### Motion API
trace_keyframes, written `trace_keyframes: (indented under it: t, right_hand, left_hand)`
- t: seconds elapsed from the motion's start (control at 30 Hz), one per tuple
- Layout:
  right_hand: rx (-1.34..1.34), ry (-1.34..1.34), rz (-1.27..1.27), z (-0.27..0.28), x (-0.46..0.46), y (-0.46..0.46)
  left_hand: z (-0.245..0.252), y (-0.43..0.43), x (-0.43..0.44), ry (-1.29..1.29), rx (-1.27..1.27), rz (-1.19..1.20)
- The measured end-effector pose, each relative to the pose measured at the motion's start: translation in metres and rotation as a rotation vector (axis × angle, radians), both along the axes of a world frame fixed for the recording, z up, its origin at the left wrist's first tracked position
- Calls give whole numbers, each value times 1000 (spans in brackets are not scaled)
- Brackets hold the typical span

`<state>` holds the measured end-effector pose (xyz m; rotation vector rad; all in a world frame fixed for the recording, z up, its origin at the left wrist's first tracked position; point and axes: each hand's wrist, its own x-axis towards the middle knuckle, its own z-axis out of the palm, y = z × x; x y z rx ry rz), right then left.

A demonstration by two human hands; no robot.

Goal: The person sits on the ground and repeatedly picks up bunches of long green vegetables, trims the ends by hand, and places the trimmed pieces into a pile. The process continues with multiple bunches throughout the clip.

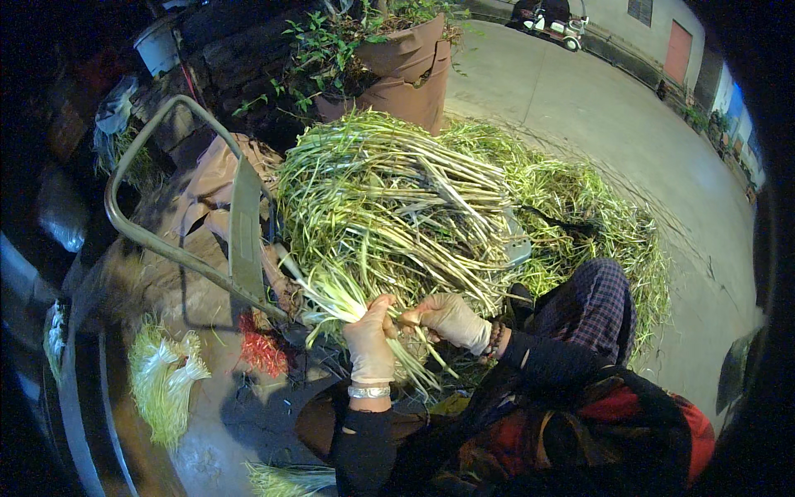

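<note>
My left hand (371, 341), in a pale fingerless glove with a silver bracelet at the wrist, is closed around a bunch of long green stalks with whitish parts (338, 301). The bunch fans out to the upper left, and stalk ends hang down to the lower right. Close beside it, my right hand (453, 320), gloved and with a beaded bracelet, has its fingertips pinched together at the stalks; what exactly they pinch is hard to see. Just beyond both hands lies a large heap of long green stalks (397, 199).
A bent metal frame (155, 242) stands left of the heap. Red ties (261, 348) and bundled pale stalks (168, 385) lie on the ground at left, another bundle (292, 481) at the bottom. Behind are a cracked plant pot (410, 87), loose greens (577, 192) and a parked three-wheeler (554, 28).
</note>
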<state>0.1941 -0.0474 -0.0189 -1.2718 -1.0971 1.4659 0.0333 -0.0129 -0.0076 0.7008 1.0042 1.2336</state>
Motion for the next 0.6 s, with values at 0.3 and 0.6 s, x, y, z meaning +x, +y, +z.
trace_keyframes:
  t: [0.3,0.6]
  right_hand:
    - [-742,299,207,-78,21,-60]
    - [-231,642,355,-5,-19,5]
  left_hand:
    - [4,7,-24,80,5,231]
    - [8,9,-26,67,-82,201]
